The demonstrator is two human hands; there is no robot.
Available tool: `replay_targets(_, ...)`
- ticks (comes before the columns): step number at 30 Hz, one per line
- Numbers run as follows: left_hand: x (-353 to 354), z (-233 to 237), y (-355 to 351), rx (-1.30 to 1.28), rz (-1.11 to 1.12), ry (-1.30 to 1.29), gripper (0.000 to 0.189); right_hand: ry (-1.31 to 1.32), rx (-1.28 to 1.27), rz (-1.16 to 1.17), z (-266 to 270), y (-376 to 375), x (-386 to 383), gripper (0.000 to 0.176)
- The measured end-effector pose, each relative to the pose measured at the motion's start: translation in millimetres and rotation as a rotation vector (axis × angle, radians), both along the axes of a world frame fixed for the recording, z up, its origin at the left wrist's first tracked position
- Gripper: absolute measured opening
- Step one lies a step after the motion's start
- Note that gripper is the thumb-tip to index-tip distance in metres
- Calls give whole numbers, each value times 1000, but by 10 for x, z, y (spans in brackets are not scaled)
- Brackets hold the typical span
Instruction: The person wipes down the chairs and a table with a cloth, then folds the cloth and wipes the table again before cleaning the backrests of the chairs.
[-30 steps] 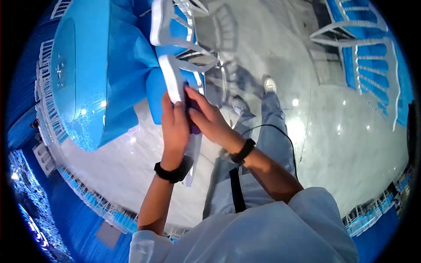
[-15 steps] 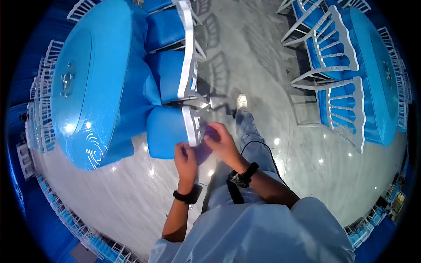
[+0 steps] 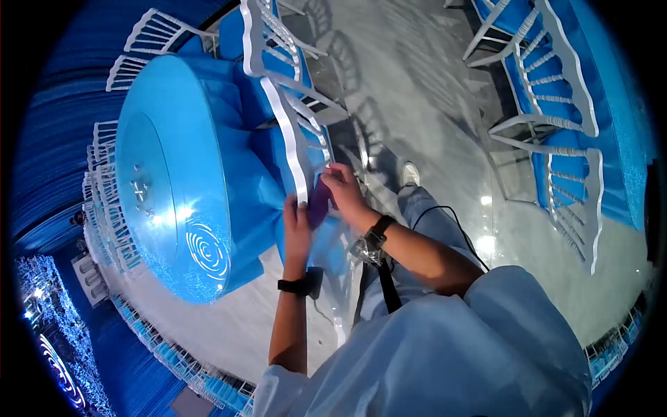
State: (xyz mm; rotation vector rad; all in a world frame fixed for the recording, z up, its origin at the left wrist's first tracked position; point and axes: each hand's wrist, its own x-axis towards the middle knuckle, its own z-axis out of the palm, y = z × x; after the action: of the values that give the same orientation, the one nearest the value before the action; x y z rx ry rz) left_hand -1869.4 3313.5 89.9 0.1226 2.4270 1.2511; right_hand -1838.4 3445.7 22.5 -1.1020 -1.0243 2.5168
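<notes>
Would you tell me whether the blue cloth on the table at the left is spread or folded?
Spread: the blue cloth covers the table and hangs down its side in loose drapes.

No text, label, brand, number or sign can be read. At eight o'clock, near the edge of the view, purple-white glowing curved strokes (image 3: pixel 61 368) shine against the dark; they are too blurred to tell whether they form lettering or a sign. Also toward eight o'clock, nearer the centre, thin white concentric rings (image 3: pixel 207 251) show on the glossy light-blue round tabletop (image 3: pixel 149 104), with no legible characters among them. The black wristband with a dark square face (image 3: pixel 313 281), just below the centre, shows no readable digits or brand.
</notes>
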Motion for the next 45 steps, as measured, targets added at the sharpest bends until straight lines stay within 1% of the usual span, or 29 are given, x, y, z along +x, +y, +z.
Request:
replay_targets(1,-24,-51,105,-82,-28,19,42,11,4,-5,25,58,-76,30)
replay_targets(2,-66,-28,105,93,30,-194,46,22,-99,48,30,62,-129,31)
replay_targets(3,-29,-50,54,109,20,-147,45,27,-203,101,42,28,-142,34)
replay_targets(4,21,-33,-14,110,19,-165,45,71,-180,149,-106,-145,-105,43)
replay_targets(5,80,-13,-108,112,26,-184,44,38,-240,269,236,-50,21,55)
replay_targets(7,179,32,-296,109,11,-291,43,46,-119,377,64,-278,128,61)
replay_targets(9,284,81,-468,27,126,-412,40,7,-51,470,-24,-324,263,62)
replay_targets(11,337,99,-517,-27,64,-363,37,14,169,658,48,-138,202,61)
replay_targets(12,366,123,-515,3,56,-338,35,57,239,596,-159,-245,226,59)
replay_targets(13,374,95,-550,-20,-14,-275,34,84,214,643,-29,-118,213,59)
replay_targets(15,418,236,-482,-31,15,-340,34,-90,270,768,37,-67,225,58)
replay_targets(16,475,237,-503,1,27,-332,35,-101,268,823,95,-54,244,58)
replay_targets(19,552,394,-625,91,17,-213,36,-43,435,800,-182,-331,466,52)
replay_targets(20,560,449,-758,109,124,-357,37,-2,445,845,-94,-316,486,42)
replay_targets(21,614,519,-841,257,181,-364,33,-47,396,834,22,-333,527,35)
replay_targets(24,742,451,-1171,211,189,-251,28,-72,382,758,-176,-534,674,33)
replay_targets(25,762,464,-1211,210,188,-252,25,-113,295,754,-92,-529,671,34)
replay_targets(27,855,498,-1324,221,213,-252,23,-120,370,701,-320,-607,756,33)
replay_targets(29,935,512,-1407,161,144,-352,23,-97,377,698,-49,-578,697,32)
replay_targets(31,1046,531,-1522,98,78,-284,22,-189,379,786,36,-535,662,30)
replay_targets(32,1135,534,-1645,-9,-29,-158,22,-202,397,763,-32,-556,661,29)
replay_targets(33,1237,544,-1780,-119,-134,-31,22,-201,406,771,-87,-537,666,29)
replay_targets(34,1346,555,-1933,-181,-146,21,24,-178,372,767,-92,-519,655,28)
replay_targets(37,1959,438,-2646,-412,-59,92,22,-129,334,734,-110,-535,673,26)
replay_targets(39,2608,379,-3168,-557,98,-97,24,-104,308,725,-155,-525,704,25)
replay_targets(40,3093,253,-3561,-691,59,-166,25,-94,387,730,-189,-512,732,26)
replay_targets(41,3532,199,-3832,-837,34,-379,24,-90,391,719,-127,-495,743,26)
replay_targets(43,4218,229,-4186,-750,-120,-449,22,-101,336,714,24,-461,725,28)
replay_targets(45,4275,483,-3791,-319,501,-453,18,-50,393,677,-36,-393,729,26)
